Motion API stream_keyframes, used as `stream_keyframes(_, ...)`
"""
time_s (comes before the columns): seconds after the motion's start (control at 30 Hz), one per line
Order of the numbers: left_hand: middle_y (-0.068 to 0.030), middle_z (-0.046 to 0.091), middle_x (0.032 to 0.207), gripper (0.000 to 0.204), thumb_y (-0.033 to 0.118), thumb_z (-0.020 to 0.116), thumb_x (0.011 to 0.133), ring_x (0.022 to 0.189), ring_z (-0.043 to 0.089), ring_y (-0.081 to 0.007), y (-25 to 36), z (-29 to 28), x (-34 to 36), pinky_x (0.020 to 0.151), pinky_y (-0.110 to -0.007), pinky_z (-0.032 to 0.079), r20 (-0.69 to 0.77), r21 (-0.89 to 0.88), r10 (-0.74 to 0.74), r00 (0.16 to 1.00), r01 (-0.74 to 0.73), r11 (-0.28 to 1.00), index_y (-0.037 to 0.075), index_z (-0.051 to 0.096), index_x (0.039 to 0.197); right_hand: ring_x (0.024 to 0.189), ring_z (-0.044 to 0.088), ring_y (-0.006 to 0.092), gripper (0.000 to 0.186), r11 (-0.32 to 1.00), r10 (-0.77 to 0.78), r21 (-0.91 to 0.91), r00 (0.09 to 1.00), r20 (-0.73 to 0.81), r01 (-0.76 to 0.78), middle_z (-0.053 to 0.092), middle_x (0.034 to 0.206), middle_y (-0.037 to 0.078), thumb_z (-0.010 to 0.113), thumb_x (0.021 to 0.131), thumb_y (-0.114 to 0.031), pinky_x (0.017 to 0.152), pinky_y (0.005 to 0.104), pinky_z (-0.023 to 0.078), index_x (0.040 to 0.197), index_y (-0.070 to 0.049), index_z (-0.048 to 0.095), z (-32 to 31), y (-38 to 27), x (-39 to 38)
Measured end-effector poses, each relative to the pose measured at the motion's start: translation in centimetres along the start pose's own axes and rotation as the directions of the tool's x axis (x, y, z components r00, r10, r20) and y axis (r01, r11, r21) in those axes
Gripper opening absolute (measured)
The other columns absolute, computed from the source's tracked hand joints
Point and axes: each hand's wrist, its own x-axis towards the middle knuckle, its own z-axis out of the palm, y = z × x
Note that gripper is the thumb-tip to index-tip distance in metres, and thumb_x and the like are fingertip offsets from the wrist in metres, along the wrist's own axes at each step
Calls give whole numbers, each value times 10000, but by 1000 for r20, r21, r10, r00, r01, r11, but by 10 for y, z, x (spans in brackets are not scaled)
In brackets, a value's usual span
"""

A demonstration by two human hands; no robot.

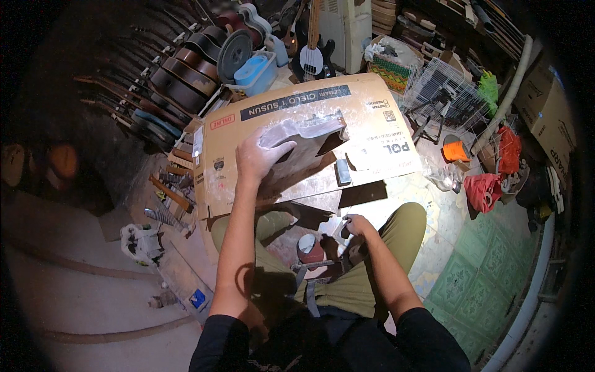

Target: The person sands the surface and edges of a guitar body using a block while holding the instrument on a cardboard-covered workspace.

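My left hand (260, 155) grips a curved, wavy-edged piece (313, 129), coated with pale dust, at its left end. The piece is over a dusty cardboard sheet (365, 93), and a small dark rectangular block (343, 172) lies below its right end. My right hand (358, 225) is low near my right knee, below the cardboard's front edge, fingers curled round something I cannot make out. A reddish cylindrical container (310, 251), white inside, stands between my legs.
Several guitars (180, 77) line the back left, near a plastic tub (254, 71). A wire cage (446, 93), bags (480, 192) and a long pale pipe (514, 93) are at the right. Wooden pieces (176, 195) lie left of the cardboard. Green tiled floor (483, 266) shows lower right.
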Motion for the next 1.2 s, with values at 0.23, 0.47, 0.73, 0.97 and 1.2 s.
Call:
stream_keyframes(0.23, -142, 724, 982, 535, 434, 847, 654, 908, 692, -315, 1, -2, 5, 805, -395, 533, 37, 27, -49, 998, 48, 998, 90, 721, 1045, 982, 651, 395, 390, 1000, 23, -8, 1000, 4, -23, 671, 1083, 237, 493, 836, -159, 882, 429, 509, 1173, -97, 680, 3, 4, 6)
stream_keyframes(0.47, -139, 726, 994, 538, 455, 842, 659, 919, 694, -308, -2, -2, 13, 812, -393, 528, 55, 4, -80, 995, 80, 997, 105, 728, 1051, 966, 662, 380, 401, 1000, 17, 4, 999, 35, -17, 682, 1064, 226, 514, 818, -140, 863, 415, 522, 1184, -104, 673, -1, 1, 2)
stream_keyframes(0.73, -147, 726, 980, 554, 495, 823, 673, 919, 695, -298, -16, -2, 33, 815, -381, 519, 50, 15, -78, 996, 78, 997, 95, 730, 1045, 1070, 636, 374, 400, 997, 73, -43, 990, 120, -69, 650, 1160, 232, 455, 878, -150, 935, 419, 500, 1223, -76, 643, -10, -12, -3)
stream_keyframes(0.97, -142, 726, 943, 557, 512, 795, 698, 886, 695, -277, -32, 0, 54, 801, -368, 510, 90, -25, -91, 992, 94, 995, 58, 727, 1012, 1070, 637, 368, 400, 996, 85, -20, 989, 123, -83, 651, 1165, 224, 465, 877, -148, 941, 412, 499, 1231, -80, 638, -12, -16, -4)
stream_keyframes(1.2, -147, 722, 958, 540, 515, 779, 705, 907, 686, -279, -45, 3, 71, 812, -367, 499, 136, -34, -85, 987, 90, 995, 68, 731, 1003, 1076, 633, 367, 398, 998, 50, -55, 992, 112, -44, 648, 1178, 220, 473, 878, -158, 950, 418, 494, 1233, -75, 632, -12, -12, -2)
